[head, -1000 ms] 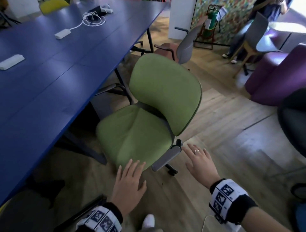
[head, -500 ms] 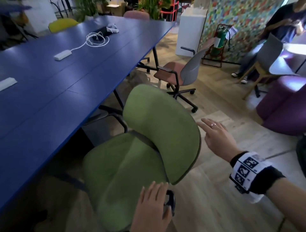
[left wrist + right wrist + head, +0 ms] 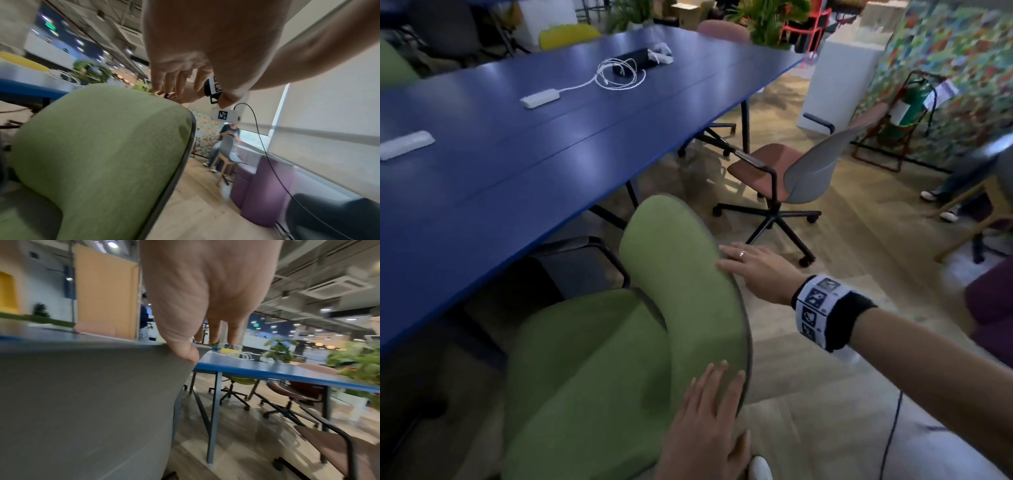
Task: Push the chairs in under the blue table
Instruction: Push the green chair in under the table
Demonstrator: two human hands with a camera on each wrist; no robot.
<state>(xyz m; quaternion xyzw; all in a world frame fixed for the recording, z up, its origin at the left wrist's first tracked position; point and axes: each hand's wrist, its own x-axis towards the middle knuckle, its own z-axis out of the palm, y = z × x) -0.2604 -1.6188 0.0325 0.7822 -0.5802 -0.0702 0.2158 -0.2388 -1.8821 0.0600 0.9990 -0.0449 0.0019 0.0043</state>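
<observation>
Wooden floor [image 3: 808,342] runs beside a long blue bench [image 3: 517,164] that carries a coiled white cable [image 3: 619,77] and two white blocks. From the head view, a green chair [image 3: 626,342] stands at the bench edge, its seat partly under the top and its backrest toward the person. The left hand [image 3: 709,428] lies flat with straight fingers on the near end of the backrest's top. The right hand [image 3: 753,270] touches the far end of the backrest rim, fingers extended, holding nothing. A brown chair with a grey back [image 3: 791,174] stands farther along, well clear of the bench.

Left wrist view: the left hand [image 3: 185,65] hovers just over the green chair [image 3: 102,154] backrest, fingers straight and slightly spread; whether they touch cannot be told here.

Right wrist view: the right hand [image 3: 205,296] has its thumb pressed on the grey rear shell of the green chair [image 3: 82,402], its other fingers straight above the top edge, the bench [image 3: 277,369] beyond.
</observation>
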